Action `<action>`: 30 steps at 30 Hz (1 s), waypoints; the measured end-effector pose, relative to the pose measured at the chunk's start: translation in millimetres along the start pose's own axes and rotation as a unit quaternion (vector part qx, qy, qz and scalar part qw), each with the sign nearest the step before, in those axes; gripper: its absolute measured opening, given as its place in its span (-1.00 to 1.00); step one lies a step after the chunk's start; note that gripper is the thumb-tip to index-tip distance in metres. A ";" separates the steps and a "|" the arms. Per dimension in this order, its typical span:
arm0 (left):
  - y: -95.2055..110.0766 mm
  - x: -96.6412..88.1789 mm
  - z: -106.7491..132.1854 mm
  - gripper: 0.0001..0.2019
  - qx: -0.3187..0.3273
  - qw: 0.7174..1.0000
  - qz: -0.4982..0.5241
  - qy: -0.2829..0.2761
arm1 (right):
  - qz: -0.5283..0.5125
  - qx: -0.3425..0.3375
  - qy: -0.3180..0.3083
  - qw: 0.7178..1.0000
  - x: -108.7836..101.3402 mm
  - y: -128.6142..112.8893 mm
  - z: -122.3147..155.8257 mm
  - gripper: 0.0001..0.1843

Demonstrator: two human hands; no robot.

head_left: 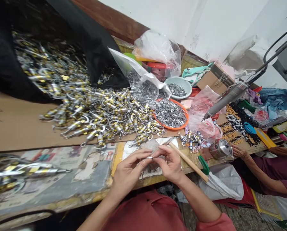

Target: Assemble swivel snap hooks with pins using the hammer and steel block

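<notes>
Close together over the table's front edge, my left hand and my right hand are both closed in a pinch. Between their fingertips is a small silvery metal piece, too small to make out further. Under and behind the fingers lies a worn pale work patch, partly hidden. A wooden-handled tool rests just right of my right hand, its metal end near the fingers. Beyond my hands spreads a big heap of silver metal fittings with yellow bands, many with curved ends.
An orange basin and a pale bowl hold small metal parts. A powered screwdriver hangs at right. Near it stand a metal mug and a green clamp-like piece. A co-worker's hand reaches in at right.
</notes>
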State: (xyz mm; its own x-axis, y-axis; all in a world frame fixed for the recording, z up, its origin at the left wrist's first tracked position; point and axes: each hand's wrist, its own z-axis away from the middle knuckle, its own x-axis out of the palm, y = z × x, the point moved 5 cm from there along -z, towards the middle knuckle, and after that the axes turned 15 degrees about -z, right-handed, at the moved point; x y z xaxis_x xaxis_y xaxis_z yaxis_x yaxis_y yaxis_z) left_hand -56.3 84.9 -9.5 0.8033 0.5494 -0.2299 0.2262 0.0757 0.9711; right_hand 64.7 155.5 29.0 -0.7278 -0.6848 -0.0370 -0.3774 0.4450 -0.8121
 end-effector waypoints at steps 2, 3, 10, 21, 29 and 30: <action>-1.9 0.2 0.2 -0.84 -0.030 0.998 0.051 -0.008 | 0.095 -0.061 -0.023 0.993 -1.6 -10.1 4.2 -0.60; -2.9 0.8 0.4 -0.83 -0.047 0.996 0.078 -0.014 | 0.143 -0.093 -0.038 0.985 -2.3 -13.6 7.1 -0.58; 7.9 -1.8 -0.1 -0.82 -0.043 0.997 0.053 -0.018 | 0.252 -0.184 -0.194 0.930 -4.7 -12.7 17.2 -0.67; 24.6 -14.3 -4.3 -0.84 0.064 0.994 -0.090 -0.021 | 0.275 -0.214 -0.212 0.913 0.6 -24.6 9.2 -0.63; -6.4 -5.4 4.3 -0.74 -0.091 0.995 0.005 -0.049 | 0.184 -0.039 -0.083 0.979 4.2 -14.1 15.9 -0.74; -10.7 -3.0 7.3 -0.66 -0.102 0.993 0.022 -0.057 | 0.166 -0.014 -0.060 0.984 4.5 -12.0 17.9 -0.77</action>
State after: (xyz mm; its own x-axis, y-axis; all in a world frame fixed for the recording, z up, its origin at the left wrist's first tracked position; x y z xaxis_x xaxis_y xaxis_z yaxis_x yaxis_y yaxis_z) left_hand -57.1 76.4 -19.7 0.8698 0.4588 -0.1816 0.0826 0.2274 0.9703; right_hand 76.2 136.8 28.2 -0.7415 -0.5616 -0.3671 -0.1471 0.6699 -0.7277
